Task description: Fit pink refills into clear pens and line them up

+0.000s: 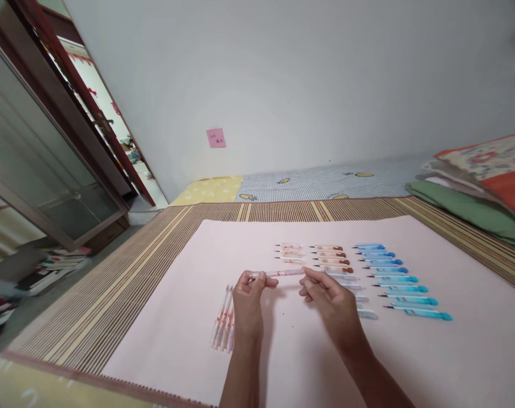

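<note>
Both my hands hold one pink-and-white pen (278,273) level above a pale pink sheet (189,317). My left hand (249,297) pinches its left end, fingers closed. My right hand (327,294) pinches its right end, fingers closed. Just beyond lie rows of pens: pink ones (292,254), brown-capped ones (331,255), blue ones (393,277), and white ones (359,294) partly hidden by my right hand. A small bunch of pink-white pens (223,326) lies left of my left wrist.
The sheet lies on a striped woven mat (113,283) on a bed. Folded bedding and pillows (482,187) are stacked at the right. A glass door (36,170) and books on the floor (57,263) are at the left. A pink note (216,137) sticks on the wall.
</note>
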`<state>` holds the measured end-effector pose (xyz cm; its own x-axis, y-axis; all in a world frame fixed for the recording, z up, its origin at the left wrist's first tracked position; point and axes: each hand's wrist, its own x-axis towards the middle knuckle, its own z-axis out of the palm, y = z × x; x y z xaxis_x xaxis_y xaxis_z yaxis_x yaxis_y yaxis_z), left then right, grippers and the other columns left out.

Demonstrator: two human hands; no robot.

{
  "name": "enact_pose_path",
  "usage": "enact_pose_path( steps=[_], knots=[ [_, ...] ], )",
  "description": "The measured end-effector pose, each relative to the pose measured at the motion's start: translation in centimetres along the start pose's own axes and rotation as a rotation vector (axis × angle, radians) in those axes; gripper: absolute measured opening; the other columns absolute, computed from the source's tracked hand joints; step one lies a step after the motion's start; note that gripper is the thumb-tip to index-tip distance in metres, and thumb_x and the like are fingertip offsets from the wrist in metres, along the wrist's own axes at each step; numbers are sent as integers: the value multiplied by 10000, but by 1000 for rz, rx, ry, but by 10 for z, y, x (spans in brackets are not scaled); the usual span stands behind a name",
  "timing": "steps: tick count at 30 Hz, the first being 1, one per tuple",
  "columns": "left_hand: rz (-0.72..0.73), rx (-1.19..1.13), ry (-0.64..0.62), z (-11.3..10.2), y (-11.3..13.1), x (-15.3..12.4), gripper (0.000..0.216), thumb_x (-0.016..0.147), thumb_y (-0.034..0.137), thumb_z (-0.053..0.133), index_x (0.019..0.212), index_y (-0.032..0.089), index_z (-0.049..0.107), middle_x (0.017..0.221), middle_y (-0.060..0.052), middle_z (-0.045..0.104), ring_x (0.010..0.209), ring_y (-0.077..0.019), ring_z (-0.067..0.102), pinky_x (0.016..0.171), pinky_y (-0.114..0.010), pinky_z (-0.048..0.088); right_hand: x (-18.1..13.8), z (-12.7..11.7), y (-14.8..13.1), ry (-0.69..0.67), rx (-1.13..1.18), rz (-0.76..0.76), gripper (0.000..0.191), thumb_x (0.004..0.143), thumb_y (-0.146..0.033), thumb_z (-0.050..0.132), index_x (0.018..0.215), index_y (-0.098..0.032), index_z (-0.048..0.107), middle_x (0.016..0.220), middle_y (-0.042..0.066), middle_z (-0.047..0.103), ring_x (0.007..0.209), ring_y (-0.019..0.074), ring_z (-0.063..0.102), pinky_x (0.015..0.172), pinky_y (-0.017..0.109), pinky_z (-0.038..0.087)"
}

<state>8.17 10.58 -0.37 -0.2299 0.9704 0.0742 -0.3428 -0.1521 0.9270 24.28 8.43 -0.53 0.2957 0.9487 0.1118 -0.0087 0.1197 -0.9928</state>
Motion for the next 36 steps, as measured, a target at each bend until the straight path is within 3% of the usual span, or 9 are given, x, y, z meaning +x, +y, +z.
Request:
enact_pose_path(
  steps=[6,11,16,21,25,28,31,33,36],
  knots=[
    [-30,10,-14,-11,3,7,322,780,460,793,750,191,619,638,-5,656,715,-169,580,833,-329,457,3,-4,0,-111,-187,-12,484,831,-509,624,1158,-157,688,919,82,721,777,221,670,700,360,550],
    [-72,66,-76,-18,6,11,354,777,483,785,712,207,572,496,49,547,580,-151,527,752,-312,450,4,-9,4,-125,-469,-258,330,898,-375,500,1106,-205,691,1014,82,683,847,220,633,731,361,530],
    [-91,280,-142,-35,28,13,386,791,490,757,646,212,531,478,53,523,551,-137,510,699,-280,406,-5,-6,-2,-210,-580,-476,344,862,-183,450,1136,-204,655,1096,90,671,1079,250,606,942,408,499],
    [-225,473,-378,-47,41,7,359,794,450,746,628,207,542,472,45,516,488,-121,432,575,-265,347,-27,16,-10,-458,-603,-354,156,891,-282,575,1017,-227,648,972,46,658,860,205,620,765,332,493],
    [-261,499,-460,-45,40,5,359,794,454,742,628,209,538,480,43,529,490,-123,448,576,-269,353,-39,31,0,-510,-566,-203,83,866,-261,581,797,-223,557,774,-7,607,686,160,556,640,285,401],
    [-152,498,-297,-52,47,12,343,821,488,706,679,189,616,547,8,617,565,-135,515,674,-283,406,-37,33,14,-526,-419,-30,145,866,-300,584,755,-225,529,636,-49,547,605,139,521,589,264,362],
    [-15,331,57,-72,57,24,349,773,518,742,769,177,669,561,16,615,606,-142,533,728,-293,442,-31,37,26,-532,-364,85,133,826,-303,618,755,-214,550,604,-66,509,587,131,506,578,261,357],
    [35,170,239,-86,61,28,368,730,522,780,794,177,668,567,28,604,609,-135,531,717,-286,452,-27,45,30,-508,-382,102,129,794,-284,649,881,-194,614,636,-68,526,618,137,533,604,264,381],
    [44,15,329,-98,63,30,393,675,512,825,797,175,663,574,36,601,585,-120,531,660,-265,447,-24,65,34,-473,-405,108,479,774,-259,673,1238,-169,599,694,-63,589,674,155,604,657,273,433]
  ],
)
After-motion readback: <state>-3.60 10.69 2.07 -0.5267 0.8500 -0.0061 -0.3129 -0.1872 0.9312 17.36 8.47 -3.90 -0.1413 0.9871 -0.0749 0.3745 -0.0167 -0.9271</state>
